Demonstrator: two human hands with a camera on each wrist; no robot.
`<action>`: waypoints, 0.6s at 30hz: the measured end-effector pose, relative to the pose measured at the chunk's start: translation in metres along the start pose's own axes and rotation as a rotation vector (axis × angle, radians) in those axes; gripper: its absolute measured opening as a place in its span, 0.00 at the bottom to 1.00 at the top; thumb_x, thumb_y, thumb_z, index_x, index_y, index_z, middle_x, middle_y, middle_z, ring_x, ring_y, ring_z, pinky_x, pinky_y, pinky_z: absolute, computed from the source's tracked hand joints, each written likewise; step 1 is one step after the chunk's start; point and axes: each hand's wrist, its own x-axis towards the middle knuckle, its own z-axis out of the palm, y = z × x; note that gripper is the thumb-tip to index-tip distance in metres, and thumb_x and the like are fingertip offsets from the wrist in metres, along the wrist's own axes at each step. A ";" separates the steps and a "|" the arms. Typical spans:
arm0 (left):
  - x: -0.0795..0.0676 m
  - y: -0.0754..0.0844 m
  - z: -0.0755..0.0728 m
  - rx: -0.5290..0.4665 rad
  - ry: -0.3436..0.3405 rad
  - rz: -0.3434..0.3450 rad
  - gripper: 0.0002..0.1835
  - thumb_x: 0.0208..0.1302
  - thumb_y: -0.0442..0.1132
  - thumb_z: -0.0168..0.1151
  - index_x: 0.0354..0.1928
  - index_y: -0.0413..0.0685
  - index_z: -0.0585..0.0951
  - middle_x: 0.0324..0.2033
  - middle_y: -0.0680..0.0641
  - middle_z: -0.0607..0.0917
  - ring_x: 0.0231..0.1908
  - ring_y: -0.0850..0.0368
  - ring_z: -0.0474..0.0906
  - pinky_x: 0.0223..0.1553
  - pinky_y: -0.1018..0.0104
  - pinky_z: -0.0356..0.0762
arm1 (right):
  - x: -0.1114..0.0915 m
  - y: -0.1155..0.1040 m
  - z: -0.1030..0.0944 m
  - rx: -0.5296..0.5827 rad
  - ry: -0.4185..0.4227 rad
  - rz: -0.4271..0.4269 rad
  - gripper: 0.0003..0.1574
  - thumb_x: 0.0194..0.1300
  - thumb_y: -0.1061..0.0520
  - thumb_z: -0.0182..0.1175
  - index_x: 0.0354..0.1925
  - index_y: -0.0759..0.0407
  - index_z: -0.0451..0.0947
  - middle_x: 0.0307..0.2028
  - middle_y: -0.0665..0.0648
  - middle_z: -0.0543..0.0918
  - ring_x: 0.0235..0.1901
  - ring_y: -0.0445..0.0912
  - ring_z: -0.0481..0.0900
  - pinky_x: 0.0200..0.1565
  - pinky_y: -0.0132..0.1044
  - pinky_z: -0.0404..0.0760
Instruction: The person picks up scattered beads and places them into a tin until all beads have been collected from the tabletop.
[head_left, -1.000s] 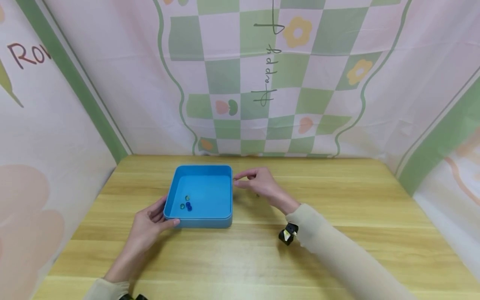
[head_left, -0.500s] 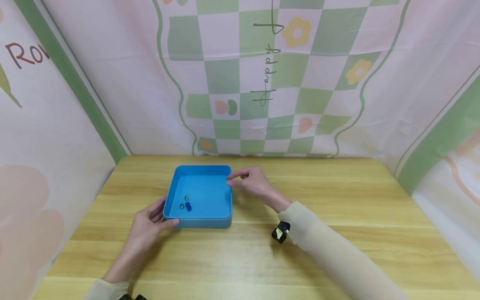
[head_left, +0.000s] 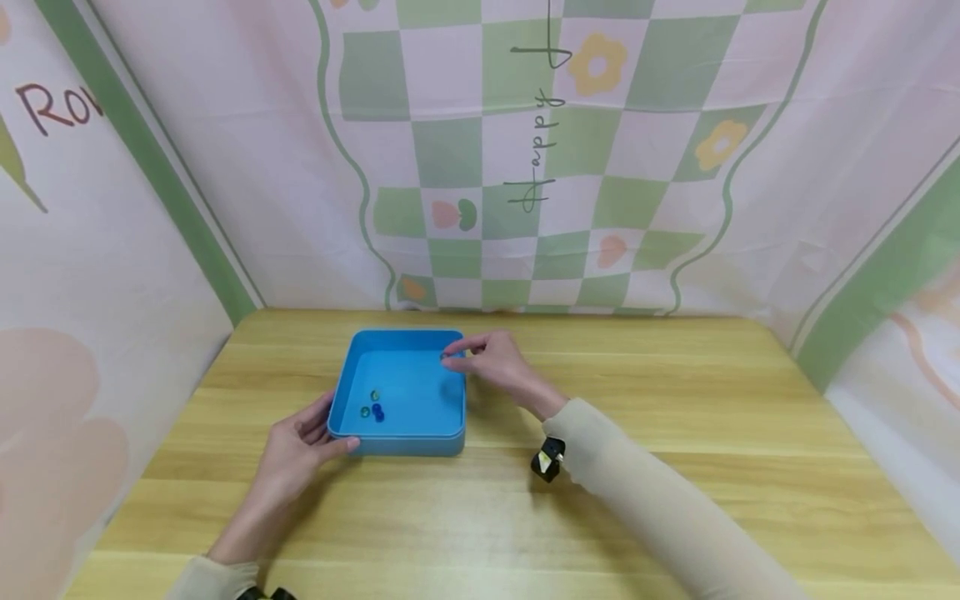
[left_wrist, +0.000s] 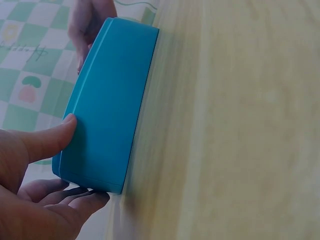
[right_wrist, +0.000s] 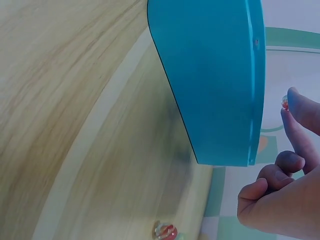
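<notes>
A square blue plastic box (head_left: 408, 379) rests on the wooden table, its top uncovered. Inside, toward the near left corner, lie two dark blue marbles (head_left: 378, 412) and two greenish clear marbles (head_left: 365, 412). My left hand (head_left: 288, 454) holds that corner, thumb on the front wall and fingers along the left side. Over the right rim, my right hand (head_left: 498, 362) pinches a clear glass marble (right_wrist: 285, 102) with some red in it between thumb and index finger. Its other fingers are curled in, as the right wrist view shows.
In the right wrist view, a clear marble with a red swirl (right_wrist: 165, 231) lies on the table (right_wrist: 100, 165), a greenish one (right_wrist: 180, 236) right beside it. A patterned cloth (head_left: 517, 158) hangs behind the table. A black device (head_left: 547, 460) is worn at the right wrist.
My right hand has moved left with the pinched marble, from outside the box's right wall to over its inside edge. The left hand and the box have stayed put.
</notes>
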 end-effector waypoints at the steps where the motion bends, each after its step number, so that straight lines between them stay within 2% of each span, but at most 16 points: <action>1: 0.000 0.000 0.000 0.002 0.000 -0.002 0.47 0.65 0.34 0.77 0.80 0.38 0.60 0.77 0.34 0.62 0.75 0.37 0.63 0.68 0.57 0.71 | 0.001 0.000 0.001 -0.003 0.001 -0.002 0.13 0.64 0.54 0.77 0.46 0.58 0.92 0.51 0.53 0.89 0.44 0.47 0.69 0.44 0.38 0.68; 4: 0.001 -0.001 0.000 0.002 0.000 -0.003 0.48 0.65 0.35 0.77 0.80 0.37 0.60 0.77 0.33 0.62 0.74 0.37 0.63 0.68 0.58 0.71 | 0.002 -0.001 0.004 -0.008 0.002 -0.006 0.12 0.64 0.55 0.77 0.45 0.58 0.92 0.45 0.53 0.89 0.36 0.46 0.66 0.37 0.37 0.64; 8: 0.001 -0.001 0.000 -0.001 0.002 0.002 0.47 0.65 0.34 0.77 0.80 0.37 0.61 0.77 0.33 0.63 0.74 0.37 0.64 0.67 0.58 0.71 | 0.004 -0.003 0.009 -0.026 0.007 -0.007 0.12 0.64 0.55 0.77 0.45 0.57 0.93 0.43 0.52 0.88 0.31 0.46 0.62 0.32 0.37 0.60; 13: 0.001 0.000 0.001 -0.004 0.003 0.008 0.47 0.65 0.34 0.77 0.80 0.37 0.61 0.77 0.32 0.63 0.74 0.36 0.64 0.68 0.56 0.71 | 0.005 -0.005 0.013 -0.060 0.013 -0.003 0.12 0.65 0.53 0.77 0.45 0.56 0.93 0.47 0.52 0.89 0.33 0.47 0.68 0.31 0.36 0.64; 18: 0.000 -0.001 0.000 -0.001 0.005 0.008 0.47 0.65 0.34 0.77 0.80 0.37 0.61 0.77 0.32 0.63 0.74 0.36 0.64 0.68 0.56 0.71 | 0.006 -0.006 0.018 -0.096 0.018 -0.003 0.10 0.65 0.53 0.76 0.44 0.54 0.93 0.49 0.51 0.88 0.41 0.48 0.73 0.36 0.37 0.70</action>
